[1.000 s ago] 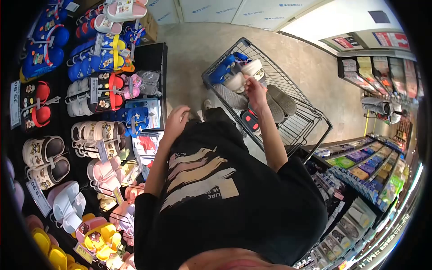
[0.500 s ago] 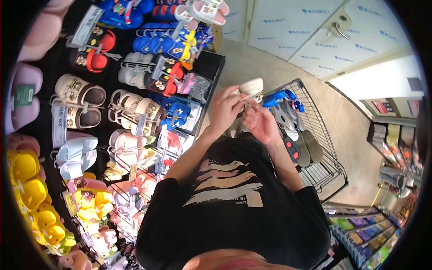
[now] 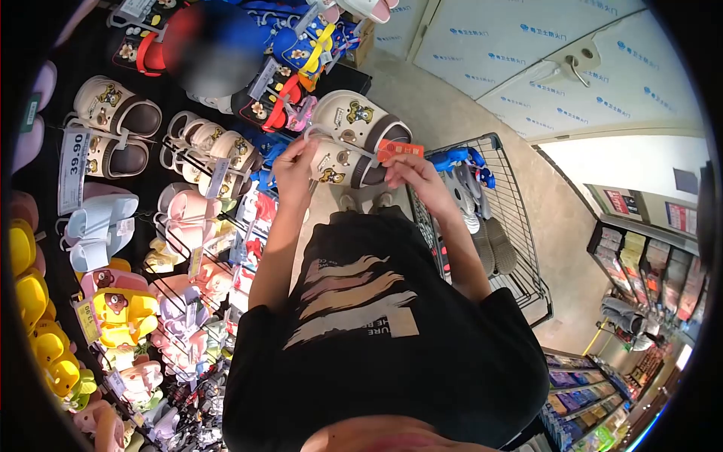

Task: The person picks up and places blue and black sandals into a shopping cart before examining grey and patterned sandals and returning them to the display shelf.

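Observation:
A pair of cream clogs (image 3: 340, 120) with brown lining and bear charms hangs between my two hands, joined by a clear plastic hanger. My left hand (image 3: 295, 167) is closed on the hanger at the toe side of the pair. At the heel side, my right hand (image 3: 414, 175) pinches the orange tag (image 3: 399, 150). Similar cream clogs (image 3: 113, 113) hang on the rack at the left, above a price label reading 39.90 (image 3: 73, 167).
A wire shopping cart (image 3: 531, 248) with blue and grey footwear stands at my right. Racks of colourful slippers (image 3: 124, 313) fill the left side. Large doors (image 3: 527, 60) stand ahead, and shelves of goods (image 3: 587, 392) are at the lower right.
The clogs have come into full view, turned sideways and moved left. My hands have spread apart, the left one going left to the hanger. The view has shifted slightly.

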Motion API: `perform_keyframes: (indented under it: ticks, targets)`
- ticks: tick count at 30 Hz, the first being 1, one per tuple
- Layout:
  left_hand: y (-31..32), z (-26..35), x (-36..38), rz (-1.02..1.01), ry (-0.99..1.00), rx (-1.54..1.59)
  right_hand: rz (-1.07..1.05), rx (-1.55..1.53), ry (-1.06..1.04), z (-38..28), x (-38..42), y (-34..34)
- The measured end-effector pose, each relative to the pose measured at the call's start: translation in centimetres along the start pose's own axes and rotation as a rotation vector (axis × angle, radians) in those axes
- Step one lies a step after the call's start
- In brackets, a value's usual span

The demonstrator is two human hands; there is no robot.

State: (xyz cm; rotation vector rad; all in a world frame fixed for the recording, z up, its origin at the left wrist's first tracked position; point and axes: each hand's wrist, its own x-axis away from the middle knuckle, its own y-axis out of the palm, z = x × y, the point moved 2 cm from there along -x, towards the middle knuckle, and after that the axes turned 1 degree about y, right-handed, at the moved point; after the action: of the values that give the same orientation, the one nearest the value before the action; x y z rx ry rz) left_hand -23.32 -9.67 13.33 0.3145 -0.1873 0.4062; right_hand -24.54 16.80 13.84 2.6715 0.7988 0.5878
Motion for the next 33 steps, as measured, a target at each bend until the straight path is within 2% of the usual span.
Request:
perform_keyframes:
  ticks: [3,6,8,10,12,14,16,17,18,19,20,23,26,28,29,30,31,32,33]
  targets:
    - [-0.1,-0.3,0.0,0.031,0.041,0.01,0.062,0.104,-0.09,2.0,-0.4,-0.1]
    - [-0.2,-1.3,0.4,0.087,0.015,-0.006,0.097,0.004,-0.179,3.2,-1.8,1.1]
    - [-0.2,-1.9,0.7,0.086,0.154,-0.112,0.348,-0.064,-0.313,4.1,-2.2,1.9]
    - [0.5,-1.1,1.1,0.117,0.239,-0.25,0.411,-0.019,-0.256,5.4,-2.6,1.4]
    - [0.6,-1.6,1.3,0.152,0.193,-0.194,0.335,-0.217,-0.217,5.8,-2.9,1.1]
    - [0.1,-3.5,1.2,0.077,0.136,-0.033,0.29,-0.311,-0.218,7.0,-3.2,0.4]
    - [0.2,-4.1,1.9,0.071,0.181,-0.035,0.199,-0.394,-0.179,6.6,-3.7,1.1]
    - [-0.1,-4.2,2.0,0.114,0.202,-0.029,0.208,-0.42,-0.242,5.9,-3.7,1.8]
    - [-0.2,-4.3,2.1,0.054,0.131,-0.024,0.221,-0.45,-0.303,5.4,-3.5,2.4]
    - [-0.2,-4.3,2.3,-0.01,0.054,-0.018,0.181,-0.442,-0.257,5.8,-3.3,2.1]
    - [-0.2,-4.2,2.5,0.022,0.064,-0.013,0.172,-0.476,-0.207,6.3,-2.9,1.8]
    - [-0.2,-4.0,3.5,-0.014,0.203,-0.134,0.324,-0.381,-0.132,7.2,-2.8,2.4]
    - [-0.7,-3.4,4.3,0.006,0.252,-0.234,0.436,-0.329,-0.134,8.8,-2.6,2.8]
    - [-1.5,-3.8,4.2,0.096,0.259,-0.135,0.526,-0.293,-0.161,9.8,-2.3,2.6]
    - [-2.3,-4.3,4.4,0.115,0.155,-0.043,0.558,-0.374,-0.186,10.4,-2.2,2.2]
    - [-2.8,-3.5,4.7,0.15,0.109,-0.098,0.575,-0.406,-0.166,9.4,-1.8,2.4]
    - [-3.4,-3.4,4.7,0.16,0.111,-0.01,0.496,-0.466,-0.197,8.4,-1.5,2.8]
    - [-4.4,-3.7,4.3,0.181,0.14,-0.08,0.369,-0.409,-0.155,8.0,-1.4,2.3]
    - [-4.7,-3.0,4.3,0.152,0.131,0.064,0.258,-0.468,-0.022,6.8,-1.5,2.5]
